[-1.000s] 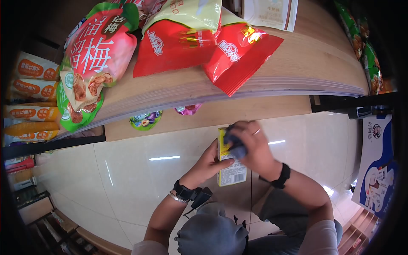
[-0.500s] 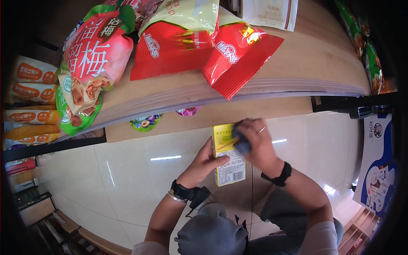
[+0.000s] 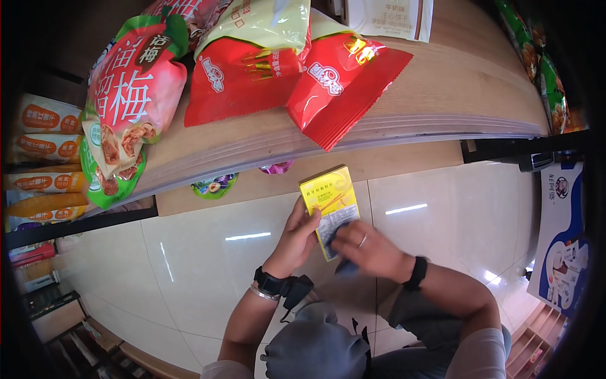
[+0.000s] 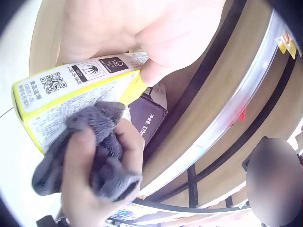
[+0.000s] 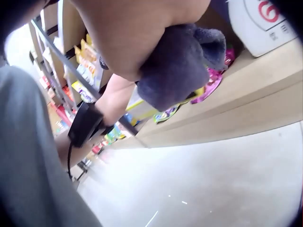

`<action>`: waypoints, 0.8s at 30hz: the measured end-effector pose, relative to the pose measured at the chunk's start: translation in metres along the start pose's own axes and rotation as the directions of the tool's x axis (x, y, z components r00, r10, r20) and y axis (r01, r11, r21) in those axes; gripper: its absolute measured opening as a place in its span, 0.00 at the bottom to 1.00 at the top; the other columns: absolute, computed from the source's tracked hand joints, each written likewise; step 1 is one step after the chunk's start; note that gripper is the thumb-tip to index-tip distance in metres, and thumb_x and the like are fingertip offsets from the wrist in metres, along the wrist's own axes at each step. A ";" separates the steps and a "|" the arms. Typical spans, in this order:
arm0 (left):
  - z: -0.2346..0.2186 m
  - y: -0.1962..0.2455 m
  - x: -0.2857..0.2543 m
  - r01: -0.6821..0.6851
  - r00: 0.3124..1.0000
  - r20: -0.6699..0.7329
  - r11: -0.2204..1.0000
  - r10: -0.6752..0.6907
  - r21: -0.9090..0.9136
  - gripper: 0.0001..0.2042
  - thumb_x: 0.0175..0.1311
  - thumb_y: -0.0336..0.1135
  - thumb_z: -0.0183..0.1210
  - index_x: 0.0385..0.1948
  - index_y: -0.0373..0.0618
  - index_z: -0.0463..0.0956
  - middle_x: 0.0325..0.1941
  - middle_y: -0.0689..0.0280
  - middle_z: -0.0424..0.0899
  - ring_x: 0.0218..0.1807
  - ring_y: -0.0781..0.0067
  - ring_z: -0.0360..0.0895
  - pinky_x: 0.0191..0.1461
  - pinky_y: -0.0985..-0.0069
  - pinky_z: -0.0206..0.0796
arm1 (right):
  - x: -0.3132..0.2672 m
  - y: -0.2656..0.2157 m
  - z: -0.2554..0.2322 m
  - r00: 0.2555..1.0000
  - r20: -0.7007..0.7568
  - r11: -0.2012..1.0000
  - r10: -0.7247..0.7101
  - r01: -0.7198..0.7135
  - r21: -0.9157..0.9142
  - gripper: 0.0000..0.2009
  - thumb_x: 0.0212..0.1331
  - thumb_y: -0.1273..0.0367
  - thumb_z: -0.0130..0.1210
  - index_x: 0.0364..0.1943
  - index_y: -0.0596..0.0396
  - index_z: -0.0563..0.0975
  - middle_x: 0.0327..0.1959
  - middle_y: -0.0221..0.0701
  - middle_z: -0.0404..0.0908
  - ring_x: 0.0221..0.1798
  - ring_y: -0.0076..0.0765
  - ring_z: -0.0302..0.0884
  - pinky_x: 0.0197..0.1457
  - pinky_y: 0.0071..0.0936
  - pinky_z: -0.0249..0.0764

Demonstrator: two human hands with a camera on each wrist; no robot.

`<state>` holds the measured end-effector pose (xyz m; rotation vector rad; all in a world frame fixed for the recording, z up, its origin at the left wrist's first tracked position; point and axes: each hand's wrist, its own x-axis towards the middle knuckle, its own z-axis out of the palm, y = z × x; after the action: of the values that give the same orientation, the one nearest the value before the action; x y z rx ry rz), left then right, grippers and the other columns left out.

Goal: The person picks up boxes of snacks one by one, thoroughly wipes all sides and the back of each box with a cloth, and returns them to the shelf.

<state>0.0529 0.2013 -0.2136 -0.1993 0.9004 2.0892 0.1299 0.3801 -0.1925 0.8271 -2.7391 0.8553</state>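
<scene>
A yellow snack box (image 3: 333, 188) with a printed white panel is gripped along its left side by my left hand (image 3: 291, 245), thumb lying over its front. My right hand (image 3: 374, 254) grips a bunched dark grey-blue cloth (image 3: 346, 268) against the lower part of the printed face. In the left wrist view the cloth (image 4: 97, 125) presses on the small print of the box (image 4: 94, 75), with the thumb and fingers wrapped round it. Folds of the cloth (image 5: 175, 71) hang from the right hand in the right wrist view.
Above the hands, a wooden shelf (image 3: 454, 95) with a clear front strip bears red snack bags (image 3: 360, 82) and a pink-green plum bag (image 3: 136, 88). Orange-white packets (image 3: 47, 145) stand at the left. A blue-white carton (image 3: 558, 246) is at the right, over pale floor tiles (image 3: 208, 278).
The right hand has moved the cloth from the upper box face down to its lower edge. The box has tilted and risen slightly in the left hand, showing more of its yellow front.
</scene>
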 end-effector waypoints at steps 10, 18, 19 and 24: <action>-0.011 0.009 -0.025 -0.056 0.976 0.214 0.989 0.026 0.136 0.23 0.72 0.27 0.45 0.67 0.43 0.53 0.66 0.65 0.66 0.66 0.71 0.64 0.68 0.68 0.56 | 0.012 0.034 -0.065 0.912 0.242 0.828 0.332 -0.405 0.388 0.21 0.44 0.74 0.67 0.45 0.57 0.76 0.43 0.41 0.75 0.47 0.48 0.75 0.52 0.36 0.74; 0.051 0.025 -0.010 -0.278 0.925 0.342 0.912 0.168 0.303 0.28 0.69 0.25 0.48 0.68 0.42 0.47 0.66 0.57 0.63 0.67 0.68 0.61 0.68 0.71 0.55 | 0.026 0.013 -0.101 0.902 0.332 0.733 0.274 -0.420 0.535 0.34 0.40 0.66 0.73 0.54 0.59 0.70 0.44 0.40 0.78 0.45 0.49 0.78 0.53 0.35 0.74; 0.056 0.024 -0.009 -0.296 0.914 0.361 0.911 0.184 0.286 0.28 0.68 0.24 0.49 0.68 0.42 0.47 0.66 0.56 0.62 0.68 0.67 0.60 0.68 0.71 0.54 | 0.025 0.013 -0.103 0.895 0.330 0.686 0.299 -0.442 0.578 0.34 0.40 0.65 0.73 0.54 0.59 0.70 0.44 0.40 0.78 0.45 0.47 0.79 0.53 0.34 0.73; 0.081 0.038 -0.018 -0.490 0.834 0.526 0.665 0.168 0.564 0.19 0.65 0.19 0.46 0.58 0.42 0.68 0.65 0.57 0.61 0.68 0.63 0.60 0.68 0.66 0.54 | 0.019 0.016 -0.109 0.929 0.198 0.635 0.314 -0.360 0.684 0.28 0.41 0.68 0.72 0.49 0.59 0.74 0.45 0.37 0.78 0.47 0.38 0.78 0.54 0.30 0.71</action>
<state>0.0497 0.2282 -0.1266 0.8711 1.4286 1.8396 0.1032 0.4441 -0.1043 0.3994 -2.6186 2.0934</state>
